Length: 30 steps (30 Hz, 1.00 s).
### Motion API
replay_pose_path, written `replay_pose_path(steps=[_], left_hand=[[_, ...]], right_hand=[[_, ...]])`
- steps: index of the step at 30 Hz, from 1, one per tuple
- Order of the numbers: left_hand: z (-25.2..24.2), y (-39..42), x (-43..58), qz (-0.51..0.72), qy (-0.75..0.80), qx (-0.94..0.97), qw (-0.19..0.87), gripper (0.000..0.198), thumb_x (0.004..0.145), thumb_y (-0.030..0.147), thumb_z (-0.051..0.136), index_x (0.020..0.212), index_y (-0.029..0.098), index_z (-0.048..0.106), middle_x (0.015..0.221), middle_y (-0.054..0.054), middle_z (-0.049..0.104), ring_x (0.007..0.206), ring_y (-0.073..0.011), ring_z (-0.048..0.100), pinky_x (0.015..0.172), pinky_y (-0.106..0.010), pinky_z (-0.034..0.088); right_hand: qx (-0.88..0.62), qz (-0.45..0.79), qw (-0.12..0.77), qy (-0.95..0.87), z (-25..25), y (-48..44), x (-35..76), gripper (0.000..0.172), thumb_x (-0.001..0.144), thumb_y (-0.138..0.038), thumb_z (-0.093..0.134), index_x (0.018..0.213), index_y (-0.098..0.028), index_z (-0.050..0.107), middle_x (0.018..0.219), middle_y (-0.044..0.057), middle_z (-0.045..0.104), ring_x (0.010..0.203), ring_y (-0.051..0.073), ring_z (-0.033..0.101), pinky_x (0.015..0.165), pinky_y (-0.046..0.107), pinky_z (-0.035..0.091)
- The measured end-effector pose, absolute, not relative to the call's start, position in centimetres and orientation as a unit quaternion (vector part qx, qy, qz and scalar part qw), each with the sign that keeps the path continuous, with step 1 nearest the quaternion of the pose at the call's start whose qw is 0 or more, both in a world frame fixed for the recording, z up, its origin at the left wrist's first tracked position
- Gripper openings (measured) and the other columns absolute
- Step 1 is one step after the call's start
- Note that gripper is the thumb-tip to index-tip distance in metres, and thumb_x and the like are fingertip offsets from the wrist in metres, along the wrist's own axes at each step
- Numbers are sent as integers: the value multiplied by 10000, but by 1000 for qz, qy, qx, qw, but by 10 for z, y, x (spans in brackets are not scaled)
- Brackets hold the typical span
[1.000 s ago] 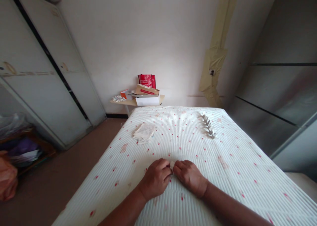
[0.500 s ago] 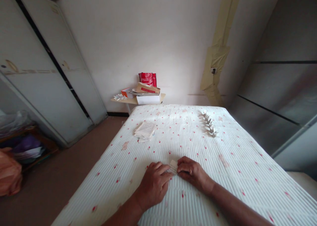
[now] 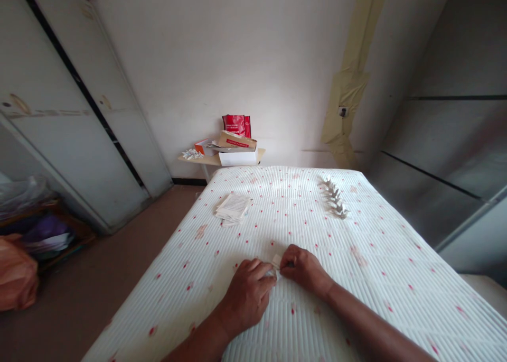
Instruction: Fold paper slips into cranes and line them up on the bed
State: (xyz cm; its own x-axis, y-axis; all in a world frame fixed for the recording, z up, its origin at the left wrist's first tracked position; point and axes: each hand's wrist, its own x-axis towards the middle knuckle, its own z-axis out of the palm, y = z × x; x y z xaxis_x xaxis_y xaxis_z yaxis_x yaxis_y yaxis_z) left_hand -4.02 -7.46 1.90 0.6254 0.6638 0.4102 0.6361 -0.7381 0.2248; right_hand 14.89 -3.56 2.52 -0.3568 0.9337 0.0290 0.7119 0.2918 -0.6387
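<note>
Near the front middle of the bed, a small folded piece of printed paper (image 3: 277, 260) lies between my two hands, partly covered by the fingers. My left hand (image 3: 251, 288) grips its left side, fingers closed. On its right side, my right hand (image 3: 303, 267) pinches the paper with thumb and forefinger. Farther off to the left rests a loose stack of printed paper sheets (image 3: 233, 207). At the far right stands a row of several small folded paper figures (image 3: 335, 198), like birds with pointed wings.
The bed (image 3: 293, 319) has a ribbed white cover with red dots. Behind it, a small table (image 3: 209, 160) bears a white box (image 3: 238, 157), a red bag (image 3: 236, 125) and a pile of small white folded pieces (image 3: 192, 154). A wardrobe (image 3: 79, 119) stands left, an orange bag (image 3: 18, 272) low down.
My right hand has shifted slightly up and left over the paper, covering more of it. My left hand stays nearly in place. The view has tilted a little.
</note>
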Motion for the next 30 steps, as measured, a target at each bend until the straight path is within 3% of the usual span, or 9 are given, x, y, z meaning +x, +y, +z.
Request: replay_pose_path(steps=[9,15,30], left_hand=[[20,-74,-39,226,371,899,61,220,829,137,421,856,193,632,843,-43,576,826,-182,478,734,-346,377],[22,-76,-38,228,388,890,80,221,758,100,467,908,183,606,857,-41,575,843,-185,477,765,-354,389],[17,-77,-33,192,393,899,35,282,781,106,454,988,212,613,857,-51,557,848,-197,475,743,-364,393]], right_hand=[[-557,248,140,-780,29,-29,144,114,633,-133,593,663,-209,672,773,-7,607,684,112,558,592,198,364],[-569,238,113,-779,34,-28,142,120,626,-125,589,661,-204,672,781,3,619,679,119,559,568,202,349],[-549,251,168,-779,27,-23,155,152,598,-42,560,650,-158,644,751,13,587,675,109,547,607,183,388]])
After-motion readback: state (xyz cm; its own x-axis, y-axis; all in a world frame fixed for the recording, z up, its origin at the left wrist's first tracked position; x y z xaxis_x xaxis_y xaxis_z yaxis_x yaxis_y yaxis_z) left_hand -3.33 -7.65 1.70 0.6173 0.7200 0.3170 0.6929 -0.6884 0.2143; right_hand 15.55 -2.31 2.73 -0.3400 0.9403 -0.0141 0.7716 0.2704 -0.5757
